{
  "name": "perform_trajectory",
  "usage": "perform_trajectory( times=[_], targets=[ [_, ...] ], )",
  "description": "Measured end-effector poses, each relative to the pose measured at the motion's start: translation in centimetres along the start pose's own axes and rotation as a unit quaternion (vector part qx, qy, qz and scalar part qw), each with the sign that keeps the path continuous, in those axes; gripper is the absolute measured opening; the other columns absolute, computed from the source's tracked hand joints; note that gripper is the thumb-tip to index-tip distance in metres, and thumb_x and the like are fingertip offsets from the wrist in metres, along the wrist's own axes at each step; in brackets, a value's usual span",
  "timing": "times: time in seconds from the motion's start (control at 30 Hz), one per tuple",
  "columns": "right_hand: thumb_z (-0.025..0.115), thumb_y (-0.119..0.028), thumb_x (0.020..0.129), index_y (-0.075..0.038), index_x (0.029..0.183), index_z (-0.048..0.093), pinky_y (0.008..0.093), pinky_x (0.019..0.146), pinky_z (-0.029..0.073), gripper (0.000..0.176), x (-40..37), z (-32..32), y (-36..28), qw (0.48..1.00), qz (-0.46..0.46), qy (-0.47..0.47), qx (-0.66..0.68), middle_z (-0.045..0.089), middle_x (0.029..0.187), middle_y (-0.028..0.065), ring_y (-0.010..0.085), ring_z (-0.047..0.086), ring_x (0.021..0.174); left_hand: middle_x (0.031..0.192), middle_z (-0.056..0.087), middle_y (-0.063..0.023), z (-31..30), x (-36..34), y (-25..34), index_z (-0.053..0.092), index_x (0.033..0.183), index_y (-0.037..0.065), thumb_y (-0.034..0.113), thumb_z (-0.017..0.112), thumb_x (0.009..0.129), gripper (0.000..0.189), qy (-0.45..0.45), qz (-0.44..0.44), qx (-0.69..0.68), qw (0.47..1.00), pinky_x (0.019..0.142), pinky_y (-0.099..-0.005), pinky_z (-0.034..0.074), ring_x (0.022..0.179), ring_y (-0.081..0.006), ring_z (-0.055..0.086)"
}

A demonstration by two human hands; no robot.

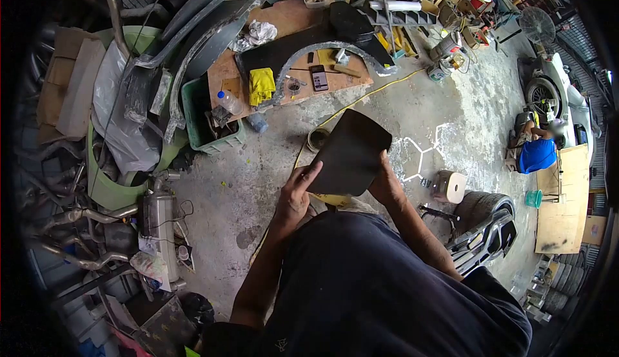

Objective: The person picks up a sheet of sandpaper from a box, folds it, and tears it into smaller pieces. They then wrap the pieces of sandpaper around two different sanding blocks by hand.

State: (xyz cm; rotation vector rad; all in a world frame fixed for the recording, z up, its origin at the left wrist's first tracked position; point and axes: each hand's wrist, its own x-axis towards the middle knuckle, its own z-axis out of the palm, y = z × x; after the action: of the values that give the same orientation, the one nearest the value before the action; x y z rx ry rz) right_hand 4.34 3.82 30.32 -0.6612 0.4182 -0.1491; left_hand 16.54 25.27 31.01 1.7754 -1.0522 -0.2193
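Note:
I hold a flat black panel [351, 154] with rounded corners up in front of me, over the concrete floor. My left hand [295, 194] grips its lower left edge, thumb laid on the face. On the lower right edge sits my right hand [385, 186], fingers hidden behind the panel. A small round tin [316, 139] stands on the floor just beyond the panel's left side.
A low wooden board [284, 67] carries a phone [319, 78], a yellow cloth [261, 86], a curved grey trim piece [335, 50]. A green crate [209, 121] and car body parts lie left. A person in blue [536, 154] sits far right near a white car [554, 86]. A black bumper [483, 234] lies at my right.

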Motion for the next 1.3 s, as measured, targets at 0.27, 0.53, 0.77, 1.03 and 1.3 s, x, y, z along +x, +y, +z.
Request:
perform_trajectory(
  times=[0.27, 0.53, 0.77, 1.03, 1.3],
  targets=[
    [0.065, -0.021, 0.092, 0.000, 0.120, 0.057, 0.0299, 0.087, 0.051, 0.036, -2.0, 1.4, -2.8, 0.962, -0.061, 0.157, -0.214, 0.066, 0.109, 0.0074, 0.0157, 0.064, 0.099, 0.140, 0.043, -0.0208, -1.3, -1.7, 1.5, 0.024, 0.152, 0.010, 0.039, 0.074, 0.079, 0.093, -0.082, -0.068, -0.091, 0.990, 0.096, -0.0463, 0.045, 0.121, -0.0358, 0.052],
    [0.074, -0.019, 0.087, 0.001, 0.121, 0.058, 0.0269, 0.084, 0.048, 0.042, -2.6, 3.9, -2.4, 0.939, -0.023, 0.035, -0.342, 0.067, 0.104, 0.0043, 0.0104, 0.060, 0.094, 0.123, 0.059, -0.0154, 0.9, 1.5, 1.6, 0.039, 0.141, 0.004, 0.033, 0.080, 0.079, 0.080, -0.016, -0.135, -0.246, 0.960, 0.090, -0.0369, 0.048, 0.107, -0.0227, 0.061],
    [0.076, -0.019, 0.081, 0.002, 0.130, 0.049, 0.0260, 0.085, 0.046, 0.060, -3.0, 2.6, -2.2, 0.959, -0.068, 0.000, -0.276, 0.064, 0.110, 0.0043, 0.0114, 0.058, 0.097, 0.095, 0.067, -0.0086, 1.2, 1.3, 4.1, 0.059, 0.111, -0.002, 0.021, 0.070, 0.089, 0.034, 0.022, -0.161, -0.257, 0.953, 0.076, -0.0295, 0.051, 0.086, -0.0150, 0.063],
    [0.070, -0.023, 0.090, -0.001, 0.105, 0.067, 0.0230, 0.073, 0.048, 0.027, -3.2, 4.8, -3.2, 0.957, -0.129, 0.088, -0.245, 0.067, 0.090, -0.0015, 0.0067, 0.060, 0.080, 0.103, 0.067, -0.0141, 1.0, 1.5, 4.9, 0.059, 0.113, -0.002, 0.027, 0.072, 0.088, 0.040, -0.040, -0.118, -0.223, 0.967, 0.080, -0.0324, 0.051, 0.092, -0.0210, 0.065],
    [0.070, -0.014, 0.091, -0.002, 0.106, 0.066, 0.0228, 0.074, 0.047, 0.020, -4.2, 5.7, -2.5, 0.917, -0.202, 0.082, -0.334, 0.066, 0.090, -0.0026, 0.0057, 0.058, 0.081, 0.092, 0.062, -0.0069, -1.6, 1.8, 6.2, 0.059, 0.108, -0.001, 0.021, 0.075, 0.086, 0.035, 0.022, -0.073, -0.178, 0.981, 0.079, -0.0295, 0.049, 0.090, -0.0148, 0.061]
  ],
)
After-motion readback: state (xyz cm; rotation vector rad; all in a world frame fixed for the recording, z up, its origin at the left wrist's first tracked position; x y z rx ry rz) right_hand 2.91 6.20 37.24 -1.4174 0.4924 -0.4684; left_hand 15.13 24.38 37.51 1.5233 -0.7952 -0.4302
